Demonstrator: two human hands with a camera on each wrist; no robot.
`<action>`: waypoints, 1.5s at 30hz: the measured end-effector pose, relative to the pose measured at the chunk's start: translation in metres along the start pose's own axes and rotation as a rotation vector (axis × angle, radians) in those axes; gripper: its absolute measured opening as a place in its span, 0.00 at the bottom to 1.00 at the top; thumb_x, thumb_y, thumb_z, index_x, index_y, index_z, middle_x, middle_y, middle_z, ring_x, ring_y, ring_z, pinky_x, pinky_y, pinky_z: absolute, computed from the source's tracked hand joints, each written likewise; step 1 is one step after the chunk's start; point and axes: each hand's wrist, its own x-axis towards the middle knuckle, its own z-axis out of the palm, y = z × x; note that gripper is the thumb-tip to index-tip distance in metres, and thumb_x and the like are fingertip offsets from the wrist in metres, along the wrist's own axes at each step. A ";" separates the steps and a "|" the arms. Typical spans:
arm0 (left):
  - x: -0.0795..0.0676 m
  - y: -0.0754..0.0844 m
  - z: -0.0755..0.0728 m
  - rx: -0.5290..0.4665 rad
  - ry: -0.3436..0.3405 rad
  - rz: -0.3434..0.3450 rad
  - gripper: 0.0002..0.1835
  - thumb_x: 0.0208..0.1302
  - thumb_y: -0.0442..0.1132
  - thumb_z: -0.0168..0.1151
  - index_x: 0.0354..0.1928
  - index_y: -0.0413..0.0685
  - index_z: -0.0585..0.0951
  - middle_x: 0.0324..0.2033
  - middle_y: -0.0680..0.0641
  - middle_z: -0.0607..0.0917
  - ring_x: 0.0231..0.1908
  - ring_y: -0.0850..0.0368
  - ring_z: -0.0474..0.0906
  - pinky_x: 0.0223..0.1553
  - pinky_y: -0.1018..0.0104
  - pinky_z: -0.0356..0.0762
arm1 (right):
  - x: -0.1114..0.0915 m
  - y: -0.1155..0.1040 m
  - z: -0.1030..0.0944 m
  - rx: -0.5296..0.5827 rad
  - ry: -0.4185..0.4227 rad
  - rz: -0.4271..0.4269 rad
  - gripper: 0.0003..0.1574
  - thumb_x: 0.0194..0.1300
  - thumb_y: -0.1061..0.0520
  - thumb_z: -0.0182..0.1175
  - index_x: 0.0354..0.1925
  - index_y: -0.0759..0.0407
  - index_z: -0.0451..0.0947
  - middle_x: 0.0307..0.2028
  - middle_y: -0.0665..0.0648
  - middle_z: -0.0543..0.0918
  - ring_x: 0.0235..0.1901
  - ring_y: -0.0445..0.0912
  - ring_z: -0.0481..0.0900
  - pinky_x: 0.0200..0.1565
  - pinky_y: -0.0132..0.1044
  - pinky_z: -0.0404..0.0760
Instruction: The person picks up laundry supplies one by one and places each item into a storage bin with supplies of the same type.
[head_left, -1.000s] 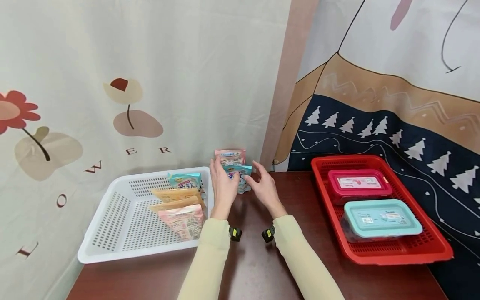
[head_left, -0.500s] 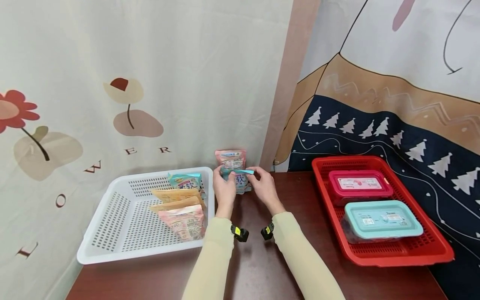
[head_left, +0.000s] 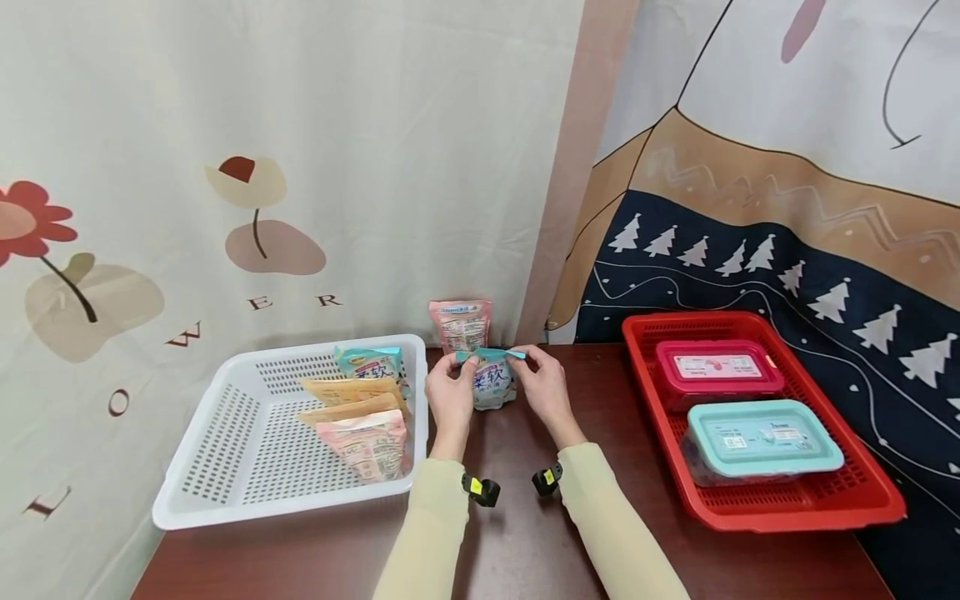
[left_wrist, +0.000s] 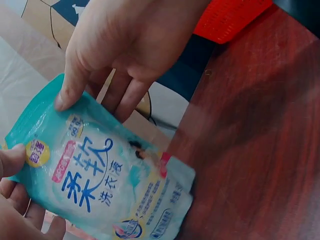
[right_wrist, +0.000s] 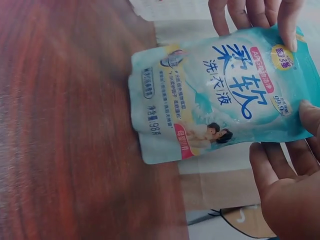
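Note:
Both hands pinch the top edge of a teal laundry detergent pouch (head_left: pixel 492 382), one at each upper corner. In the head view my left hand (head_left: pixel 452 396) has its left corner and my right hand (head_left: pixel 546 392) its right corner. The left wrist view shows the pouch's printed front (left_wrist: pixel 100 170), thumbs in front and fingers behind. From the right wrist, the pouch (right_wrist: pixel 215 95) hangs with its bottom over the brown table; whether it touches cannot be told. Behind it, a pink pouch (head_left: pixel 461 327) stands against the curtain.
To the left, a white basket (head_left: pixel 217 450) holds several pouches: a teal one (head_left: pixel 367 362), tan ones (head_left: pixel 352 390) and a pink one (head_left: pixel 367 446). A red basket (head_left: pixel 678 483) on the right contains a pink-lidded box (head_left: pixel 720 367) and a teal-lidded box (head_left: pixel 765 437).
The hands were apart around the teal pouch, then took hold of its top corners. The pouch has come toward me and slightly right, away from the pink pouch, which stayed put.

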 end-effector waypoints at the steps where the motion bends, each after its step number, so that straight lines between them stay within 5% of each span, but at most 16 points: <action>1: -0.002 -0.001 -0.001 -0.012 -0.008 -0.004 0.07 0.65 0.36 0.73 0.37 0.39 0.86 0.33 0.45 0.86 0.33 0.57 0.78 0.36 0.66 0.74 | -0.002 0.000 -0.001 0.005 -0.001 0.002 0.08 0.73 0.56 0.65 0.46 0.57 0.87 0.45 0.56 0.89 0.43 0.50 0.81 0.45 0.42 0.82; 13: -0.021 0.000 -0.016 -0.113 -0.130 0.034 0.06 0.65 0.32 0.72 0.39 0.36 0.87 0.37 0.42 0.90 0.35 0.61 0.81 0.39 0.76 0.76 | -0.030 -0.006 -0.019 0.037 -0.024 -0.005 0.08 0.73 0.55 0.65 0.46 0.56 0.87 0.44 0.54 0.89 0.47 0.50 0.82 0.57 0.50 0.80; 20: -0.032 0.008 -0.029 -0.161 -0.186 0.072 0.06 0.66 0.33 0.72 0.39 0.37 0.86 0.37 0.44 0.89 0.36 0.60 0.82 0.40 0.73 0.78 | -0.043 -0.022 -0.024 0.055 -0.005 -0.015 0.08 0.72 0.57 0.66 0.46 0.58 0.87 0.43 0.56 0.89 0.44 0.48 0.82 0.50 0.39 0.81; 29: -0.045 0.029 -0.049 -0.261 -0.228 0.125 0.10 0.67 0.32 0.71 0.41 0.29 0.83 0.36 0.39 0.87 0.34 0.62 0.80 0.38 0.73 0.77 | -0.057 -0.050 -0.028 0.071 -0.013 0.000 0.08 0.72 0.62 0.65 0.47 0.62 0.86 0.43 0.60 0.89 0.43 0.51 0.82 0.46 0.31 0.82; 35: -0.049 0.046 -0.063 -0.292 -0.245 0.128 0.09 0.67 0.29 0.70 0.40 0.27 0.82 0.34 0.43 0.87 0.33 0.62 0.79 0.36 0.74 0.77 | -0.063 -0.065 -0.031 0.109 -0.035 -0.076 0.08 0.71 0.57 0.67 0.47 0.57 0.87 0.42 0.55 0.89 0.42 0.52 0.83 0.44 0.34 0.84; 45: -0.052 0.076 -0.094 -0.230 -0.249 0.164 0.07 0.66 0.30 0.71 0.40 0.30 0.85 0.31 0.50 0.88 0.31 0.60 0.79 0.35 0.72 0.78 | -0.073 -0.099 -0.031 0.154 -0.086 -0.157 0.07 0.71 0.60 0.66 0.46 0.57 0.88 0.41 0.53 0.89 0.39 0.49 0.82 0.39 0.36 0.84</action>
